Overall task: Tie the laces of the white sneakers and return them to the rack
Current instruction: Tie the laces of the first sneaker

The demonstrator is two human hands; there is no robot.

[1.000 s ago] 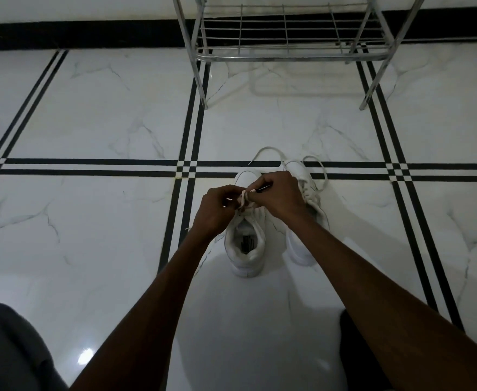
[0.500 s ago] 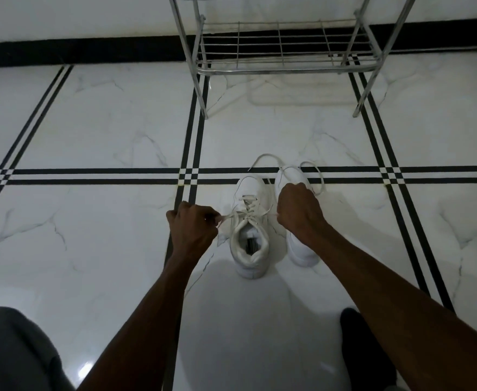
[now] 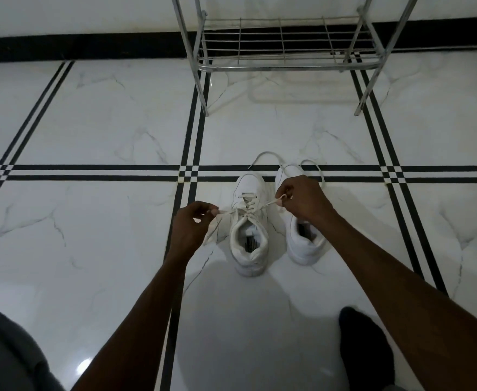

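Note:
Two white sneakers stand side by side on the marble floor, toes pointing away from me. My left hand (image 3: 193, 221) pinches one lace end of the left sneaker (image 3: 249, 221), out to the shoe's left. My right hand (image 3: 302, 200) pinches the other lace end (image 3: 272, 202) on the shoe's right. The lace runs taut between both hands across the tongue. The right sneaker (image 3: 305, 244) is partly hidden under my right wrist; its loose laces (image 3: 265, 155) trail on the floor past its toe.
A metal wire shoe rack (image 3: 288, 63) stands against the wall beyond the sneakers, its bottom shelf bare. Black stripes cross the white marble floor (image 3: 104, 122). My knee in grey cloth (image 3: 3, 354) is at bottom left, a dark foot (image 3: 364, 342) at bottom right.
My hands were together over the left sneaker's tongue; they have pulled apart sideways, drawing the lace ends out taut. The view has tilted slightly, showing more of the rack.

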